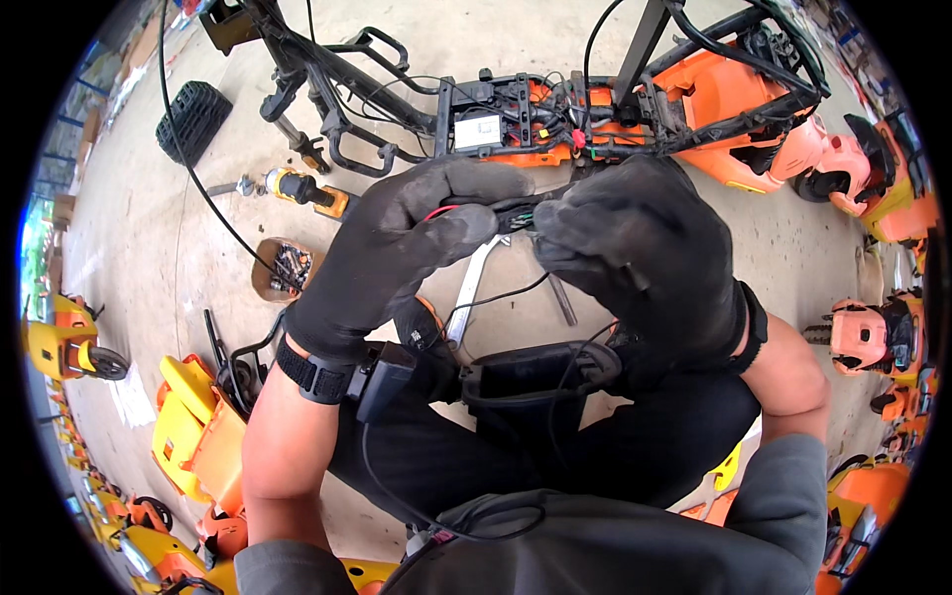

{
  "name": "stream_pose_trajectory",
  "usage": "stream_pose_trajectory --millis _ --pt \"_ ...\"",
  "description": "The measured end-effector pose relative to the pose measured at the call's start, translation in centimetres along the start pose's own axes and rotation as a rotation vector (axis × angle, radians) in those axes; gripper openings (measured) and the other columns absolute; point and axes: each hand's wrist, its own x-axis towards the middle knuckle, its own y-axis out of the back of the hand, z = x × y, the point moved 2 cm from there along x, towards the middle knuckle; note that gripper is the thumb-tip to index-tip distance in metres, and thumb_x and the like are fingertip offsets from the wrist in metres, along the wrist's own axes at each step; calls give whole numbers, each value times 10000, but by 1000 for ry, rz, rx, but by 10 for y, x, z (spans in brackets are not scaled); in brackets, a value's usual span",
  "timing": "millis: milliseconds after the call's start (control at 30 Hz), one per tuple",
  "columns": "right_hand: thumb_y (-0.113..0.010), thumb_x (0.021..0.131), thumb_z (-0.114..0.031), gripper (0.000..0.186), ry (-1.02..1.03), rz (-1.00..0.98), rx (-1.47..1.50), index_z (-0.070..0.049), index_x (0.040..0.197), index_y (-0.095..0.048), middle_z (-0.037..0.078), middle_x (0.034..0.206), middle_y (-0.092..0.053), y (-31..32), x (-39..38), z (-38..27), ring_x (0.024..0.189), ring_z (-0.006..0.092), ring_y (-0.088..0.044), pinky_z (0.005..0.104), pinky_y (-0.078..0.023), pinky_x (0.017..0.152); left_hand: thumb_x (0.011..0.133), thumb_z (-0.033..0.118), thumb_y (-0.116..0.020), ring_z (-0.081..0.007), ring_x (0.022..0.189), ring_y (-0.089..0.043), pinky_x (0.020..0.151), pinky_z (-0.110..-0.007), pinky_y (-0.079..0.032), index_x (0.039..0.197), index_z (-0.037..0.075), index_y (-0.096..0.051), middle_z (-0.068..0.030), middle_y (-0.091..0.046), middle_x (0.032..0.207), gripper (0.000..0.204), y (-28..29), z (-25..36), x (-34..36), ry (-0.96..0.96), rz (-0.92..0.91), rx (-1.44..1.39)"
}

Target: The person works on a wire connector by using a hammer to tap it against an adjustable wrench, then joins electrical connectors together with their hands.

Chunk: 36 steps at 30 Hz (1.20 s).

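Note:
In front of my chest, both gloved hands pinch a short bundle of dark wires [517, 214] from either side. My left hand [392, 238] closes thumb against fingers at its left end, where a red strand shows. My right hand [645, 243] grips the other end beside some thin green strands, its fingertips partly covering them. A thin black cable [511, 295] hangs below the hands. Just beyond them lies a stripped black scooter frame [605, 119] with exposed wiring and orange panels. Between my knees stands a black open-topped plastic part [526, 397].
A silver wrench-like tool [470, 293] lies below my hands. To the left are a box of small metal parts [288, 268], a yellow and black power tool [302, 190] and a black ribbed block [193, 121]. Yellow panels [188, 426] lie lower left; orange machines [868, 337] line the right.

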Motion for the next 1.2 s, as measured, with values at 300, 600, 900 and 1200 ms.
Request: stream_pose_trajectory --millis 300,600,900,1200 --pt "-768 769 -75 302 -333 -107 321 -20 1036 -637 76 868 -650 7 -8 11 796 192 -625 310 -503 715 919 193 -600 -220 1136 -581 998 -346 -429 1213 -51 -582 -140 -624 1196 383 7 -11 1 -36 -41 -238" --pt "-698 863 -52 294 -680 -80 876 18 1123 -579 64 916 -647 -5 -20 11 771 73 -577 235 -493 657 893 133 -590 -274 1123 -598 1017 -399 -432 1172 -81 -585 -194 -631 1176 352 10 -18 1 -33 -66 -379" --pt "-659 874 -22 259 -672 -119 848 15 1115 -573 79 958 -663 -3 -23 15 801 78 -597 243 -506 679 846 106 -598 -308 1140 -601 1044 -424 -429 1158 -102 -598 -228 -621 1198 375 14 -14 2 -21 -70 -285" --pt "-685 824 -15 267 -401 -157 579 7 1077 -600 115 967 -665 0 -16 12 854 153 -654 297 -525 748 836 136 -628 -305 1119 -611 1026 -419 -445 1155 -103 -612 -220 -624 1200 399 18 -16 0 -21 -63 -185"
